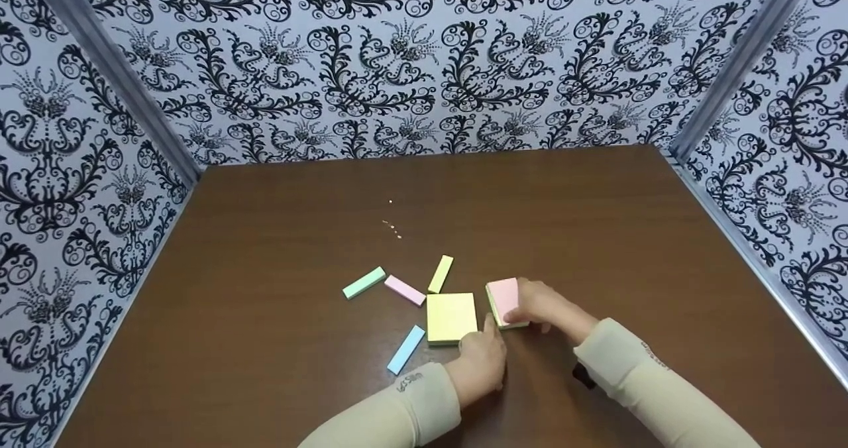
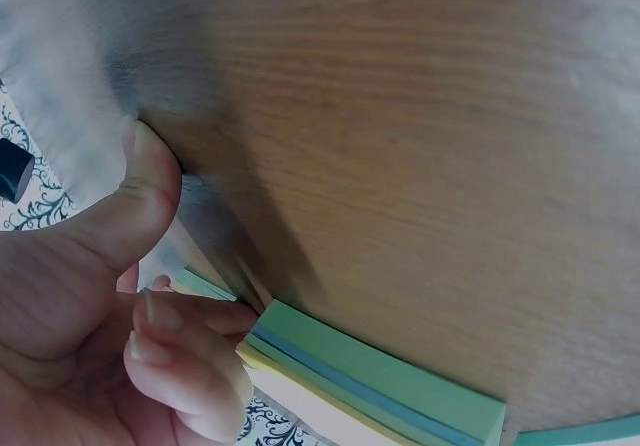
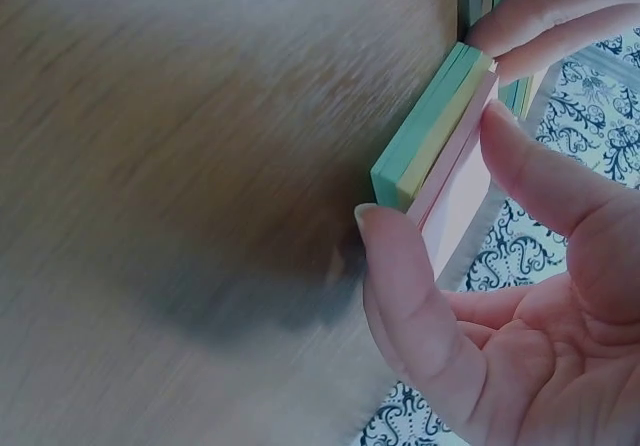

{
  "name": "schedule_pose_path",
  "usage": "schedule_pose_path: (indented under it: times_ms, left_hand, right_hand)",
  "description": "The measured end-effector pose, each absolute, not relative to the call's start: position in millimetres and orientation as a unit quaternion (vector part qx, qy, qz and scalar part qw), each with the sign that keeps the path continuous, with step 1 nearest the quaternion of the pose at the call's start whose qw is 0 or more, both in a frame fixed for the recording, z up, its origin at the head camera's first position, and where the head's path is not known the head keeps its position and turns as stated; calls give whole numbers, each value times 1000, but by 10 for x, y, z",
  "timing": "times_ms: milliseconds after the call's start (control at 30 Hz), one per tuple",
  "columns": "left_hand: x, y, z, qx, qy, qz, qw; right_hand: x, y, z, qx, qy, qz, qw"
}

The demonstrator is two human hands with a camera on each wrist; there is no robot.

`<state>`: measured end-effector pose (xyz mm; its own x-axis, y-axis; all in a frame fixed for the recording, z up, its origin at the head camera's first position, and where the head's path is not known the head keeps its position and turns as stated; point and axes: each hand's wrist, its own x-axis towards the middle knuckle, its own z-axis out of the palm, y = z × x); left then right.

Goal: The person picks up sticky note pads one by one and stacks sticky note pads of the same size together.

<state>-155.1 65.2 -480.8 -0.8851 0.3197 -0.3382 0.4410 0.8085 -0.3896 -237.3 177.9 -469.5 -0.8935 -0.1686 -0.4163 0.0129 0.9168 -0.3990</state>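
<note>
I judge the job partway: the yellow-topped stack (image 1: 450, 317) and pink-topped stack (image 1: 501, 295) are layered, while four narrow strips (image 1: 405, 350) lie loose on the tabletop (image 1: 265, 249), outside either stack. From here I see the right hand (image 1: 543, 302) pinching the pink-topped stack, covering its right edge; the left hand (image 1: 482, 362), unclenched, reaches between both stacks
</note>
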Motion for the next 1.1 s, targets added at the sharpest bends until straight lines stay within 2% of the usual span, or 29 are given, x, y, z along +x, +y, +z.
schedule_pose_path:
  times_ms: [533,867,1100]
  left_hand:
    - [-1541,643,-4785,205,944,-232,111]
    - [-1518,671,-4767,188,950,-226,105]
    - [-1521,676,-4748,187,950,-219,121]
  right_hand:
    - [-2323,1738,-4665,-29,949,-223,220]
    - [-2287,1622,-4717,-51,973,-162,155]
    - [-2301,1584,-4682,-42,976,-131,168]
